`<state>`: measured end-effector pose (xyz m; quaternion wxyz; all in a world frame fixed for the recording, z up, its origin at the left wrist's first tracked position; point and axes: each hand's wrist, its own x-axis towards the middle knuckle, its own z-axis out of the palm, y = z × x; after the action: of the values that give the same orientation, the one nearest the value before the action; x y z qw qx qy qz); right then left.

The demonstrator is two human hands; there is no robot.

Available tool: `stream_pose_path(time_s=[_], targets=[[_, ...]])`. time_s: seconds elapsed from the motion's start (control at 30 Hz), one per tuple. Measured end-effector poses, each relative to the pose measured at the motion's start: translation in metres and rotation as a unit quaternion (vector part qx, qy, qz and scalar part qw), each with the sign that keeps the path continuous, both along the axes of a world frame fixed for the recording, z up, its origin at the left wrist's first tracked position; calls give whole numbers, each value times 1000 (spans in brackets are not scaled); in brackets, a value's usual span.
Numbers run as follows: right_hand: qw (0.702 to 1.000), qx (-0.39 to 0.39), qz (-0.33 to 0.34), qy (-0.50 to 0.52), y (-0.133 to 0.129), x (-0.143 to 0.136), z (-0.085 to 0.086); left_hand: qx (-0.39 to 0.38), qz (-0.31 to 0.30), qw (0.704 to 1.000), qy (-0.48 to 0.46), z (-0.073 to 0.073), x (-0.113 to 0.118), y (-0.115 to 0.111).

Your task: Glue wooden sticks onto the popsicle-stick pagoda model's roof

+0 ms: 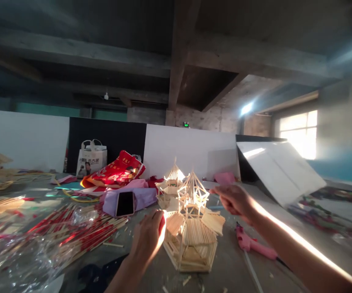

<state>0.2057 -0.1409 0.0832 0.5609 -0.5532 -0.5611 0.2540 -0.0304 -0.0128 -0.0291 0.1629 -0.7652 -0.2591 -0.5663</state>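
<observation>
**Stick pavilion (194, 234) upright between 2 hands**

Room: concrete beams (182, 61) overhead, bright window (300, 126) at right. White partition (191, 150) runs along the back.

Bench: grey bench (231, 262), crowded at left, strong light from the right. White board (280, 171) leans at a tilt, far right. Red bag (119, 173) at back left. Loose heap of red and pale sticks (81, 232) nearer, with crumpled clear plastic (35, 256) beside and over part of it.

Pavilion: stands on the bench, near the middle of the view. Long axis vertical; angular base below, slatted roof panels flaring at mid-height, open-ribbed spire on top. Another stick model (166, 191) stands behind it, slightly left, partly hidden.

Key relation: pavilion lies between the hands, to the right of the left hand and to the left of the right hand. Left hand (150, 232) is low, at the edge of the flared roof; looks the nearer of the 2, though contact cannot be confirmed. Right hand (236, 199) is higher, fingertips just beside the upper tier, aimed inward across the vertical axis.

Hand state: left curled, narrow; cannot tell whether anything is inside. Right drawn to a narrow pinch; cannot tell whether it grips a thin piece.

Smaller items: pink glue gun (252, 242) on the bench below the right forearm. Dark-screened phone (125, 204) against purple cloth (145, 200), beyond the left hand. Smallest: stick scraps (187, 280) in front of the base.
</observation>
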Motion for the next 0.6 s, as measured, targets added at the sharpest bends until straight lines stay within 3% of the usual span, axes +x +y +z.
stream_pose_path(time_s=[0.1, 0.33, 0.5, 0.6], targets=[[999, -20, 5, 31, 40, -8, -20, 6, -12, 1000, 18, 1, -4, 2], [994, -25, 43, 96, 71, -9, -12, -4, -11, 1000, 29, -5, -7, 7], [995, 15, 17, 95, 67, -6, -8, -27, -13, 999, 33, -3, -7, 5], [992, 62, 26, 109, 38, 5, 13, -9, -2, 1000, 24, -3, -6, 6]])
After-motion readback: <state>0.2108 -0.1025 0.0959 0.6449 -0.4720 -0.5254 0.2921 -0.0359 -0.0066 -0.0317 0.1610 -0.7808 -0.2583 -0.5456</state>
